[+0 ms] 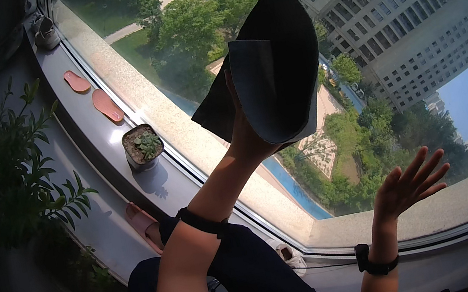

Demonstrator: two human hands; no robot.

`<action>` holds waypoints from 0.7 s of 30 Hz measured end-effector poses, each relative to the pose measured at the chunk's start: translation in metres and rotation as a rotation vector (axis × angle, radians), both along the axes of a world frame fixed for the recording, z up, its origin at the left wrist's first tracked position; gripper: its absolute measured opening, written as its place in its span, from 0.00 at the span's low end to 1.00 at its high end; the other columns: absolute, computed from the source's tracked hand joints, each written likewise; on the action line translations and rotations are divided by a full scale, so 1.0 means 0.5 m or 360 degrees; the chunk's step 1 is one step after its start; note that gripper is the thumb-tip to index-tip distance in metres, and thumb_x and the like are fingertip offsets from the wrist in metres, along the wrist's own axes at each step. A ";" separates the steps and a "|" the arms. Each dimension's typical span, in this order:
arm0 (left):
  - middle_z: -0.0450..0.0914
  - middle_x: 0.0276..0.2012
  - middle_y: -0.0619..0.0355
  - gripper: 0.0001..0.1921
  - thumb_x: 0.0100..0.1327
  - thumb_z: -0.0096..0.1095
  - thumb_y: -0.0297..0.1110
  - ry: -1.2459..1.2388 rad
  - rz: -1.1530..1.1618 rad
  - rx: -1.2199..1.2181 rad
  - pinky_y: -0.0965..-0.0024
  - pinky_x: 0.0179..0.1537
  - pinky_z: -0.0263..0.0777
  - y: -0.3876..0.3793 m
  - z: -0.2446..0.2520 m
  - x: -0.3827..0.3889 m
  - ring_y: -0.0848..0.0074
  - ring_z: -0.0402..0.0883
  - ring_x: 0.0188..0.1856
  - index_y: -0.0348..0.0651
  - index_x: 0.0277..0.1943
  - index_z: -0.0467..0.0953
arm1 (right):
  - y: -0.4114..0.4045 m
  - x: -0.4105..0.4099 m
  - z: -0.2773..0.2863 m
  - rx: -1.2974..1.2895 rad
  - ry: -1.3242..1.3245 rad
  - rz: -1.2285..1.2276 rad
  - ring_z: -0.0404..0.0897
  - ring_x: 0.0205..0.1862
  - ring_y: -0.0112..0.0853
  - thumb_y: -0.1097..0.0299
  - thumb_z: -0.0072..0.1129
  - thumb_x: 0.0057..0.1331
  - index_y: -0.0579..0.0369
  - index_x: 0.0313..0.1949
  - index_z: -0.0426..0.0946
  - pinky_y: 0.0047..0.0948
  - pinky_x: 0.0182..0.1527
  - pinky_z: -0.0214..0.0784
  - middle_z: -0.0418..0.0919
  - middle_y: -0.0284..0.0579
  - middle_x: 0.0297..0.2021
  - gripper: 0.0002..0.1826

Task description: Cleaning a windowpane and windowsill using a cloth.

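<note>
A dark, flexible sheet (pixel 290 67), curled over on itself, is held up against the window by my left hand (pixel 248 136). Its fingers are mostly hidden behind the sheet; the thumb side shows at its left edge. My right hand (pixel 408 186) is raised at the lower right with fingers spread and nothing in it, apart from the sheet. A black band with a small device (pixel 376 261) circles the right wrist. The sheet's material cannot be told for certain.
On the curved window ledge stand a potted succulent (pixel 143 147), two pink insoles (pixel 107 106) and a light shoe (pixel 45 33). Another white shoe (pixel 289 257) lies by the window frame. A leafy plant (pixel 42 178) stands at left. A pink slipper (pixel 142 224) is on a foot.
</note>
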State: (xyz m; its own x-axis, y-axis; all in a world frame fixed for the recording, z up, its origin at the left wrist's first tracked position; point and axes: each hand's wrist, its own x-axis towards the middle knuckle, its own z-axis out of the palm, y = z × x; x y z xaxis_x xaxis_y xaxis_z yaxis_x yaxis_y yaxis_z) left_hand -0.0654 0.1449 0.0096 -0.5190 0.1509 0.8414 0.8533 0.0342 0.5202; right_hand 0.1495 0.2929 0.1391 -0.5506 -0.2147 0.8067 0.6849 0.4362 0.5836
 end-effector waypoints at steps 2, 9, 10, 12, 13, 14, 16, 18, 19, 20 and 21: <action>0.68 0.54 0.52 0.28 0.50 0.69 0.44 -0.0290 -0.0284 0.0264 0.43 0.64 0.44 0.004 -0.017 0.002 0.55 0.59 0.63 0.46 0.54 0.69 | -0.008 -0.007 -0.005 0.0007 -0.0001 0.0021 0.40 0.70 0.47 0.47 0.14 0.71 0.38 0.68 0.48 0.61 0.65 0.24 0.45 0.45 0.69 0.29; 0.62 0.54 0.38 0.22 0.65 0.45 0.45 -0.0546 0.0488 -0.0037 0.50 0.61 0.46 -0.077 -0.080 -0.112 0.47 0.56 0.60 0.36 0.54 0.65 | -0.007 -0.011 -0.002 0.0073 -0.0002 0.0010 0.42 0.70 0.47 0.46 0.13 0.70 0.39 0.67 0.49 0.61 0.65 0.27 0.47 0.44 0.68 0.30; 0.61 0.54 0.36 0.22 0.66 0.43 0.43 -0.0660 0.0572 -0.0162 0.49 0.62 0.44 -0.083 -0.095 -0.113 0.46 0.55 0.60 0.35 0.56 0.63 | -0.003 -0.007 -0.001 0.0073 -0.0001 -0.0015 0.42 0.70 0.47 0.46 0.13 0.70 0.40 0.67 0.49 0.61 0.65 0.27 0.47 0.44 0.68 0.30; 0.56 0.60 0.33 0.25 0.68 0.36 0.44 -0.0863 0.0659 -0.0302 0.50 0.64 0.43 -0.073 -0.167 -0.127 0.45 0.50 0.64 0.33 0.58 0.62 | -0.006 -0.009 -0.002 0.0067 0.0007 -0.0004 0.42 0.70 0.47 0.46 0.14 0.70 0.40 0.67 0.49 0.61 0.65 0.27 0.47 0.44 0.68 0.30; 0.58 0.60 0.30 0.26 0.68 0.32 0.46 -0.0782 0.0907 -0.0387 0.51 0.64 0.45 -0.072 -0.231 -0.140 0.44 0.53 0.64 0.30 0.57 0.64 | -0.014 -0.017 -0.007 0.0049 0.0010 0.0037 0.42 0.70 0.47 0.46 0.13 0.70 0.40 0.67 0.50 0.60 0.65 0.26 0.47 0.44 0.68 0.30; 0.58 0.60 0.30 0.26 0.68 0.32 0.46 -0.0787 0.0895 -0.0372 0.51 0.64 0.45 -0.072 -0.228 -0.136 0.44 0.53 0.64 0.30 0.57 0.64 | -0.009 -0.015 -0.006 0.0067 0.0009 0.0023 0.41 0.70 0.47 0.46 0.13 0.71 0.40 0.67 0.50 0.60 0.65 0.26 0.47 0.44 0.68 0.30; 0.72 0.44 0.26 0.31 0.69 0.27 0.46 -0.1746 0.0272 -0.0169 0.51 0.58 0.59 -0.095 -0.204 -0.126 0.41 0.70 0.51 0.25 0.37 0.76 | -0.008 -0.013 -0.002 0.0074 0.0010 0.0026 0.41 0.70 0.47 0.46 0.13 0.71 0.40 0.68 0.49 0.60 0.65 0.25 0.47 0.44 0.69 0.30; 0.74 0.37 0.28 0.32 0.69 0.25 0.46 -0.1710 0.0336 -0.0083 0.52 0.54 0.64 -0.093 -0.197 -0.126 0.41 0.73 0.45 0.25 0.34 0.76 | -0.009 -0.016 -0.002 0.0070 0.0011 0.0045 0.40 0.70 0.47 0.46 0.13 0.71 0.40 0.68 0.49 0.60 0.65 0.25 0.46 0.43 0.69 0.30; 0.76 0.31 0.29 0.34 0.70 0.24 0.46 -0.1675 0.0407 -0.0010 0.53 0.50 0.68 -0.097 -0.188 -0.124 0.41 0.75 0.40 0.25 0.30 0.76 | -0.010 -0.017 -0.004 0.0067 0.0004 0.0048 0.40 0.70 0.47 0.47 0.13 0.71 0.40 0.68 0.49 0.60 0.65 0.25 0.46 0.43 0.69 0.30; 0.76 0.31 0.29 0.33 0.70 0.23 0.46 -0.1654 0.0316 0.0008 0.53 0.51 0.68 -0.092 -0.176 -0.113 0.39 0.75 0.40 0.24 0.31 0.76 | -0.013 -0.019 -0.006 0.0063 -0.0005 0.0053 0.40 0.70 0.47 0.47 0.12 0.71 0.40 0.68 0.49 0.60 0.65 0.24 0.46 0.43 0.69 0.30; 0.75 0.39 0.29 0.30 0.70 0.27 0.45 -0.1668 0.0077 -0.0123 0.52 0.56 0.62 -0.084 -0.134 -0.093 0.42 0.73 0.48 0.27 0.38 0.76 | -0.010 -0.016 -0.002 0.0081 -0.0001 0.0049 0.40 0.70 0.47 0.47 0.12 0.71 0.40 0.68 0.49 0.60 0.65 0.24 0.46 0.43 0.69 0.30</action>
State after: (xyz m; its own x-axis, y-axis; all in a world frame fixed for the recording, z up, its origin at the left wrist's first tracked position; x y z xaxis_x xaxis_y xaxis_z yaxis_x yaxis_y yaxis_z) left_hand -0.1118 0.1026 -0.0575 -0.9885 0.1447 -0.0432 -0.0257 0.1208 0.9923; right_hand 0.1415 0.2878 0.1379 -0.5437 -0.2723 0.7939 0.6713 0.4265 0.6061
